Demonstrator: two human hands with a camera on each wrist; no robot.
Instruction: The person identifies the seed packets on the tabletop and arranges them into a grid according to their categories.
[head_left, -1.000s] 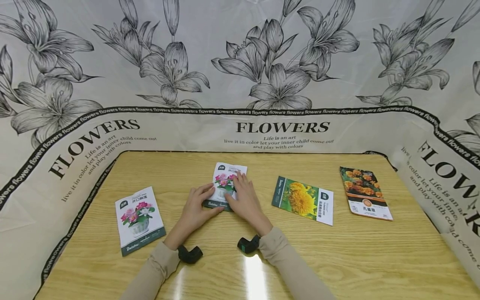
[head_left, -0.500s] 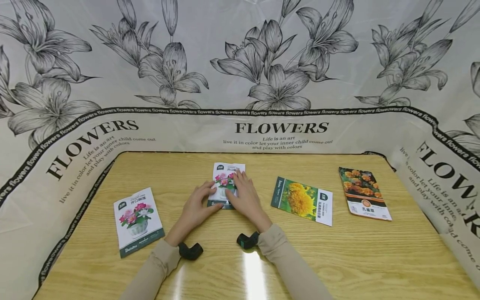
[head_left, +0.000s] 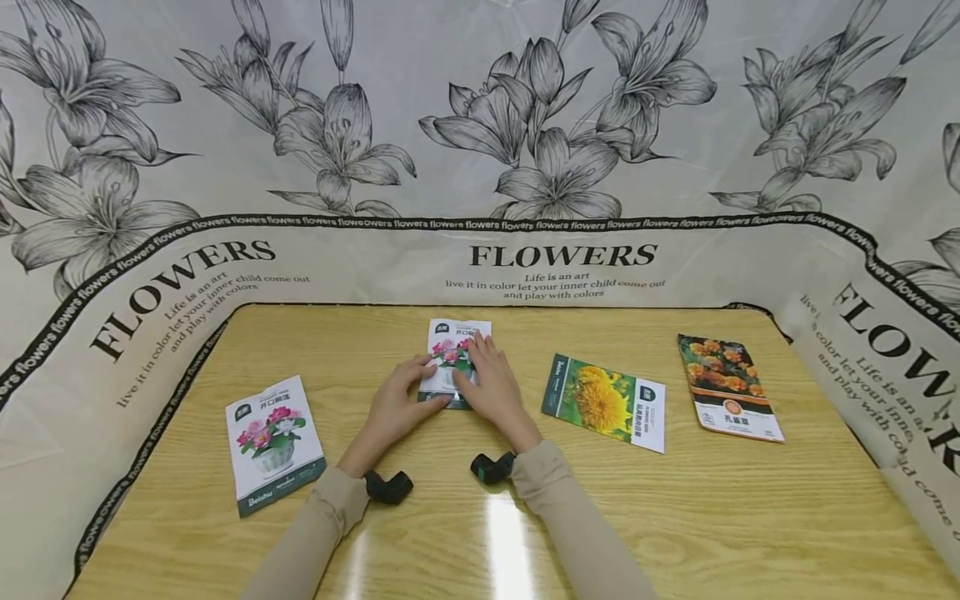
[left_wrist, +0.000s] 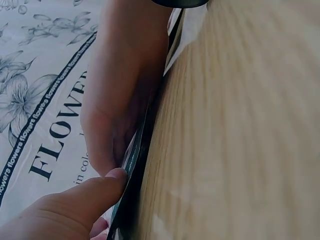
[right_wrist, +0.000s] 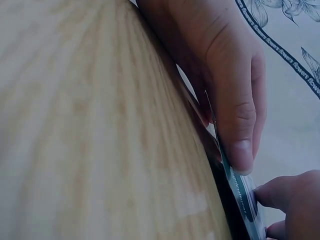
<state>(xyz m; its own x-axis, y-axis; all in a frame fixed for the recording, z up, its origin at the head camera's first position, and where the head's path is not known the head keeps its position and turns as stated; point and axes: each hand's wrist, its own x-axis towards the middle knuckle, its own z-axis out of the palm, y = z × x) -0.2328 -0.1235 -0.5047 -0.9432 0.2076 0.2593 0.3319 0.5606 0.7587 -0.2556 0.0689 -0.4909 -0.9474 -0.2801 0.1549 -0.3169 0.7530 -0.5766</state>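
Observation:
A white and dark green seed packet (head_left: 442,379) with pink flowers in a bowl lies near the table's back edge. My left hand (head_left: 401,400) holds it at the left edge, the thumb on the dark bottom strip. In the right wrist view that left hand (right_wrist: 225,80) has a packet edge between thumb and fingers. From the other side, my right hand (head_left: 491,387) rests on the packet, fingers fairly straight over its right part and the thumb on its front. In the left wrist view the right hand (left_wrist: 120,90) comes down from above; its fingertips are partly hidden.
A matching pink-flower packet (head_left: 276,446) lies at left. To the right are a yellow-flower packet (head_left: 603,402) and an orange-flower packet (head_left: 731,387). The wooden table (head_left: 675,517) is bordered by a flower-printed cloth (head_left: 562,275). Black wrist cameras (head_left: 388,487) sit under the cuffs.
Both hands and the packet between them have moved slightly toward the table's back edge. The other packets lie as before.

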